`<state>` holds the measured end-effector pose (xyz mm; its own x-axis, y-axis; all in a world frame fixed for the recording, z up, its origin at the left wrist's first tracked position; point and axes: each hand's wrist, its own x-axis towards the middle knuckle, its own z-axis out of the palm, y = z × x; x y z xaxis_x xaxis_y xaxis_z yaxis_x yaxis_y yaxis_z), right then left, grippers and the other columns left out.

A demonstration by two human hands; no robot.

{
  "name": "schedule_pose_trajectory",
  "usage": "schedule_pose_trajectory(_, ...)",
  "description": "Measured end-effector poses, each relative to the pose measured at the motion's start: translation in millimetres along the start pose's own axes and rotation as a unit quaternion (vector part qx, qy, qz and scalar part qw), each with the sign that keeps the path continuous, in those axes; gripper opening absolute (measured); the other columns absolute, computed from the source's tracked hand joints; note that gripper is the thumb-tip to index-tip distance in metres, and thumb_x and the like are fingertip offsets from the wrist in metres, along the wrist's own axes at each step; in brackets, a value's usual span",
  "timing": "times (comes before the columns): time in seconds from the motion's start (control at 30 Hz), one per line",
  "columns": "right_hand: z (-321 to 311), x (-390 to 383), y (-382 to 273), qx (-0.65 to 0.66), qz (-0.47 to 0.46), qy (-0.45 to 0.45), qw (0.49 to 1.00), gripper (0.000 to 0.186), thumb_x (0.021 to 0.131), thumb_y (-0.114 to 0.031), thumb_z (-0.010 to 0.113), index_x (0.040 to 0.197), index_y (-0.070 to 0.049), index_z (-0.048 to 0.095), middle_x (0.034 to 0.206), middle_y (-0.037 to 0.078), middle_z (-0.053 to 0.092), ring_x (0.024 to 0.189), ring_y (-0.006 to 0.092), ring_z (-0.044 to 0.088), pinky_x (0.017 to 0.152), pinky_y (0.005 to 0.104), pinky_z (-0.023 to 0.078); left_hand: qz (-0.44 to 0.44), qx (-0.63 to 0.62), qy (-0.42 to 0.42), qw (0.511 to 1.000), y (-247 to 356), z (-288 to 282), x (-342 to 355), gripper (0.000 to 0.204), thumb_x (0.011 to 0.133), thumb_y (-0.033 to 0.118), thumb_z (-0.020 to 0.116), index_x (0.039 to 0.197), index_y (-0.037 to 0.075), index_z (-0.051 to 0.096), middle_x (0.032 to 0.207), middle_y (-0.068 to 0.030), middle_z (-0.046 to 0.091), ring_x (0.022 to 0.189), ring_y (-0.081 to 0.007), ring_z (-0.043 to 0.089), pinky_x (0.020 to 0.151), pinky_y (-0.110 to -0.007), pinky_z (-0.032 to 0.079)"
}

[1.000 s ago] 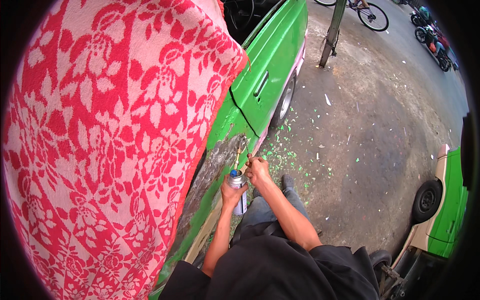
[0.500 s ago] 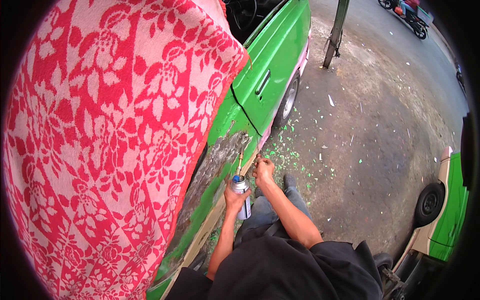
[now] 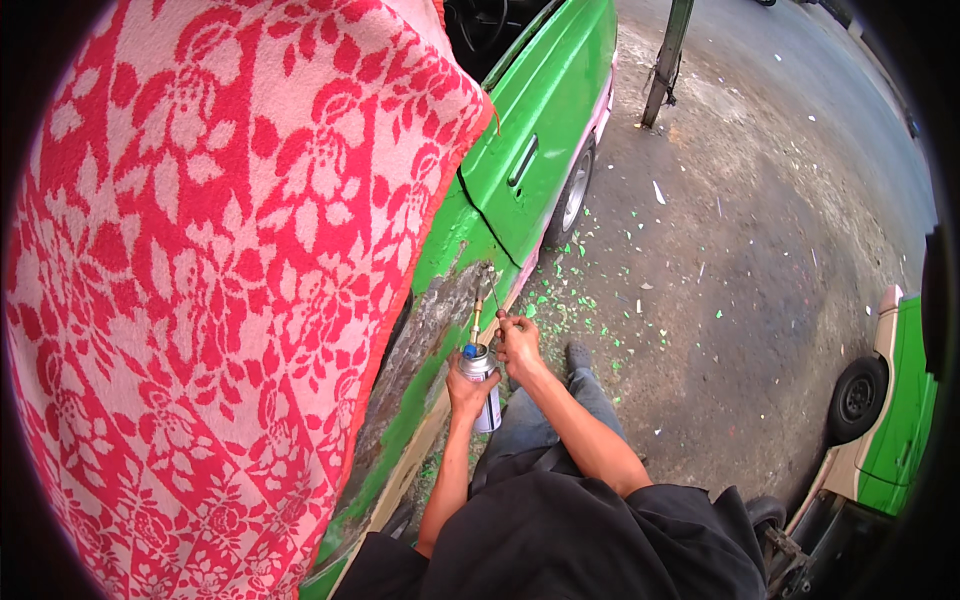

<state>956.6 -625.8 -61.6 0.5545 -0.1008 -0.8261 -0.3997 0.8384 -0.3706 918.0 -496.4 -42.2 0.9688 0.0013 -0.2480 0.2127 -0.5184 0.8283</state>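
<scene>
My left hand [image 3: 466, 394] grips a small silver gas canister [image 3: 481, 385] with a blue top and a thin brass torch nozzle [image 3: 477, 320] pointing up at the car's side. My right hand [image 3: 518, 338] is just right of the nozzle and pinches a thin dark tool [image 3: 493, 292] against the stripped grey patch [image 3: 425, 340] on the green car body [image 3: 545, 120]. Both forearms come up from the lower edge over my dark clothes.
A red and pink flowered blanket [image 3: 220, 280] covers the car at left. Green paint flakes [image 3: 560, 290] litter the stained ground. The car's wheel [image 3: 573, 195] is ahead, a pole [image 3: 668, 60] stands beyond, and another green and cream vehicle [image 3: 890, 400] sits at right.
The view has shifted slightly. My hands stay at the stripped patch, with the right hand moved a little lower along the panel beside the nozzle.
</scene>
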Motion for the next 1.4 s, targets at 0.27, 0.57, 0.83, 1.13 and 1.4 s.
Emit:
schedule_pose_trajectory(0.27, 9.3, -5.0, 2.3, -0.01, -0.015, 0.019, 1.0, 0.015, 0.096, -0.016, 0.059, 0.098, -0.011, 0.045, 0.072, 0.003, 0.051, 0.041, 0.0072, 0.032, 0.035, 0.0253, 0.022, -0.006, -0.006, -0.003, 1.0, -16.2, -6.2, 4.9, 0.054, 0.061, 0.014, 0.083, 0.106, 0.004, 0.055, 0.09, -0.0101, 0.067, 0.082, -0.0222, 0.066, 0.077, -0.037, 0.052)
schedule_pose_trajectory(0.57, 16.8, -4.8, -3.7, 0.041, 0.013, 0.023, 0.999, 0.017, 0.096, -0.017, 0.061, 0.097, -0.011, 0.045, 0.072, 0.003, 0.052, 0.041, 0.0077, 0.032, 0.034, 0.0257, 0.022, 0.003, 0.001, -0.016, 1.0, -12.1, -5.1, 10.1, 0.055, 0.06, 0.014, 0.084, 0.106, 0.004, 0.055, 0.09, -0.0098, 0.068, 0.082, -0.0212, 0.066, 0.076, -0.037, 0.053)
schedule_pose_trajectory(0.83, 30.8, 0.8, 16.4, 0.073, -0.013, 0.049, 0.996, 0.013, 0.097, -0.015, 0.058, 0.098, -0.012, 0.046, 0.072, 0.004, 0.052, 0.04, 0.0088, 0.032, 0.033, 0.0264, 0.022, 0.017, -0.018, -0.003, 1.0, -27.5, -10.2, 19.2, 0.053, 0.059, 0.018, 0.087, 0.1, 0.003, 0.057, 0.09, -0.0108, 0.068, 0.081, -0.0207, 0.066, 0.074, -0.037, 0.052)
schedule_pose_trajectory(1.13, 0.7, 30.7, 20.4, -0.126, -0.114, 0.076, 0.982, 0.02, 0.095, -0.021, 0.064, 0.098, -0.008, 0.05, 0.066, 0.005, 0.054, 0.04, 0.0123, 0.042, 0.034, 0.0311, 0.026, 0.024, 0.038, -0.008, 0.999, -1.1, -23.0, 9.5, 0.053, 0.059, 0.017, 0.087, 0.101, 0.002, 0.057, 0.086, -0.0106, 0.068, 0.076, -0.021, 0.066, 0.074, -0.036, 0.053)
schedule_pose_trajectory(1.4, -9.6, 22.2, 6.7, 0.099, 0.012, -0.046, 0.994, 0.01, 0.097, -0.016, 0.057, 0.098, -0.009, 0.049, 0.072, 0.004, 0.052, 0.039, 0.0068, 0.031, 0.033, 0.0267, 0.021, 0.02, 0.025, -0.02, 0.999, -19.7, -17.2, 14.1, 0.053, 0.06, 0.016, 0.085, 0.102, 0.001, 0.058, 0.087, -0.0113, 0.068, 0.078, -0.0218, 0.067, 0.074, -0.037, 0.053)
